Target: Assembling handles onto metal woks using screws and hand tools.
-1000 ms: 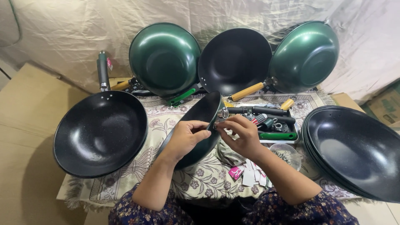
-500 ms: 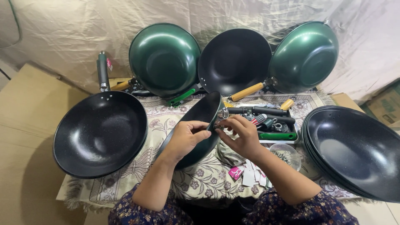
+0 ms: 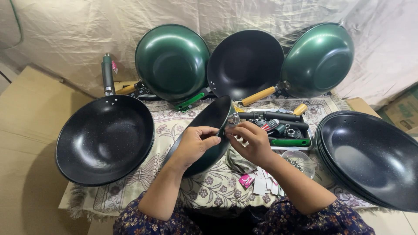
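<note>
I brace the tilted dark wok (image 3: 208,130) by its rim in my closed left hand (image 3: 194,143) near the table's middle, while my right hand (image 3: 251,141) pinches the small fitting at the rim, which I judge needs holding square.

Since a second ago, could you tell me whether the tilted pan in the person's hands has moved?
No: the tilted pan keeps its place against the tray of handles.

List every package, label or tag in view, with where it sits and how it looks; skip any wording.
Hang tag: on the dark handle of the black wok at left; small, pinkish-red.
Loose tags: on the patterned cloth below the right hand; small white cards, one pink.
Cardboard box: far right edge; brown with dark print.
</note>
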